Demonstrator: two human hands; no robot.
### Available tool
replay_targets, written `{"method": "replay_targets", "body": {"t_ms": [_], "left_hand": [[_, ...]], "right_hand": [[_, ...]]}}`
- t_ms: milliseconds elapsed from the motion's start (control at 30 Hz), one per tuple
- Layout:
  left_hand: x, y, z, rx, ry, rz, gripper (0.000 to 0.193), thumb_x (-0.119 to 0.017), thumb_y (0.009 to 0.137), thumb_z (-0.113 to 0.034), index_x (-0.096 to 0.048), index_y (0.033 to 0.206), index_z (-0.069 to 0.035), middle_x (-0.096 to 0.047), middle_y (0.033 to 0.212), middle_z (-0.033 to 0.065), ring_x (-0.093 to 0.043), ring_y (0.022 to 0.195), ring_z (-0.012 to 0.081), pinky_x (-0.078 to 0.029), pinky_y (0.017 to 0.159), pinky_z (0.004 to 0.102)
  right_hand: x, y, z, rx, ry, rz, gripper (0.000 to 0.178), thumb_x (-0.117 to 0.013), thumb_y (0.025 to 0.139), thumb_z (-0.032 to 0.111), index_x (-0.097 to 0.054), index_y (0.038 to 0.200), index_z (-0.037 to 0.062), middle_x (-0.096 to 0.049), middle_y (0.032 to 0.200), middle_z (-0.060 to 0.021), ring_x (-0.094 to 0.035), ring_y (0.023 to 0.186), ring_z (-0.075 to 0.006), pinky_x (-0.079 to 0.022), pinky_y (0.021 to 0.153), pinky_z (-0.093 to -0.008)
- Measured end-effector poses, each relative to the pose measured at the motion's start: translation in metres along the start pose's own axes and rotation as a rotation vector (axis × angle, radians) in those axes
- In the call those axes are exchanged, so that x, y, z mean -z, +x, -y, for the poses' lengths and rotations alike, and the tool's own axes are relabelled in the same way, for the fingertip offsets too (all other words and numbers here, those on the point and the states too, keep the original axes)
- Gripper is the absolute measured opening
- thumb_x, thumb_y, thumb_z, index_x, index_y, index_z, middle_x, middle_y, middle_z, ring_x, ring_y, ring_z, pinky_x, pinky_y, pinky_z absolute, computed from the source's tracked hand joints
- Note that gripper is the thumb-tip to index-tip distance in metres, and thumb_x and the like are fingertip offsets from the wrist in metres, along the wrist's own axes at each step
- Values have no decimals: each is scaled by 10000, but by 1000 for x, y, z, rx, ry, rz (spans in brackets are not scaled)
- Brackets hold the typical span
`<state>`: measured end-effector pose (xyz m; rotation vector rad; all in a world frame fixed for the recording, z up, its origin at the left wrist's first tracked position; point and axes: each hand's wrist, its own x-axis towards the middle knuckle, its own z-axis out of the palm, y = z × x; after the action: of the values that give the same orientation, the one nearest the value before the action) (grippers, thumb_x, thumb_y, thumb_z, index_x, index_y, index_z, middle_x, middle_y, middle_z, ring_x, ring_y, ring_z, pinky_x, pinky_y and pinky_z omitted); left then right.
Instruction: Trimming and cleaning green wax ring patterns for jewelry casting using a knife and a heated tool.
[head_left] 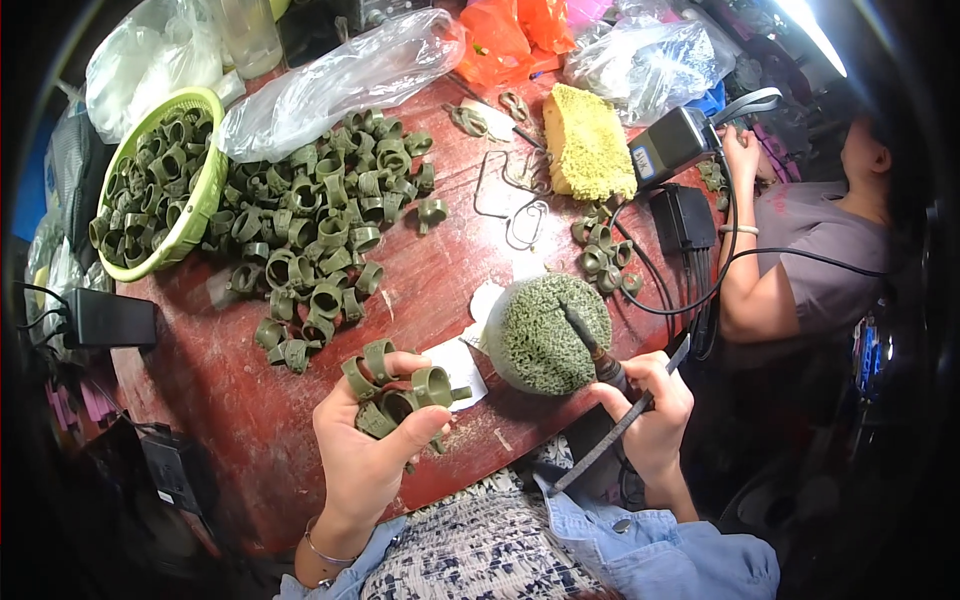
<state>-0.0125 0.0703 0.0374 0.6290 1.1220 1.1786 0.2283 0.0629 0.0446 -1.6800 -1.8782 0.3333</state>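
Note:
My left hand (372,440) is closed around several olive-green plastic rings (432,384), with the thumb pressed on the nearest one. In my right hand (655,415) is a soldering iron (606,366), gripped by its dark handle. Its dark tip lies over a round tub (507,372) topped with rough green crumbs (555,335); I cannot tell whether it touches them. A long grey strip (615,430) runs slantwise past the right hand, and whether the fingers hold it is unclear. Many similar rings lie in a loose pile (318,225) farther left.
A lime-green basket (207,205) of rings stands at the far left. Behind the tub are a yellow sponge (588,140), a black box-shaped device (668,145), a black adapter (683,218) and cables. Plastic bags (345,85) line the back. Another person (815,230) sits at the right.

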Motion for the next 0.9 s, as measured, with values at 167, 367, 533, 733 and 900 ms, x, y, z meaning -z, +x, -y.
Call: {"method": "replay_targets", "body": {"t_ms": [167, 367, 533, 733, 900], "left_hand": [[1, -1, 1, 15, 12, -10, 341, -689, 697, 10, -549, 1008, 1, -590, 802, 35, -546, 659, 51, -431, 565, 164], [-2, -3, -2, 40, 3, -24, 354, -671, 700, 35, -535, 1024, -4, -595, 819, 41, -556, 674, 52, -431, 570, 164], [-2, -2, -1, 34, -33, 1, 357, -664, 716, 28, -525, 1043, -11, -598, 822, 36, -546, 667, 40, -427, 566, 159], [0, 0, 1, 11, -42, -24, 330, -680, 718, 2, -533, 1013, -16, -597, 836, 25, -533, 690, 29, -422, 580, 156], [3, -1, 2, 29, -21, -27, 338, -690, 715, -7, -532, 1013, -14, -594, 852, 24, -536, 718, 37, -431, 613, 166]], "right_hand": [[-5, -7, 1, 10, -56, -4, 336, -791, 581, 95, -521, 756, -3, -495, 681, -82, -502, 575, -197, -410, 503, -283], [-6, -7, 7, -37, 23, -8, 332, -794, 568, 83, -516, 734, 10, -502, 670, -81, -502, 567, -189, -397, 501, -279], [-22, -6, 23, 119, 249, 14, 362, -808, 569, 160, -526, 748, 19, -557, 704, -117, -540, 577, -182, -419, 507, -266], [-44, -3, 22, 194, 222, 79, 388, -805, 582, 238, -527, 751, 26, -568, 682, -106, -537, 496, -168, -417, 438, -237], [-47, -2, 20, 219, 215, 76, 397, -804, 574, 275, -537, 734, 28, -574, 673, -101, -569, 515, -188, -445, 449, -253]]}}
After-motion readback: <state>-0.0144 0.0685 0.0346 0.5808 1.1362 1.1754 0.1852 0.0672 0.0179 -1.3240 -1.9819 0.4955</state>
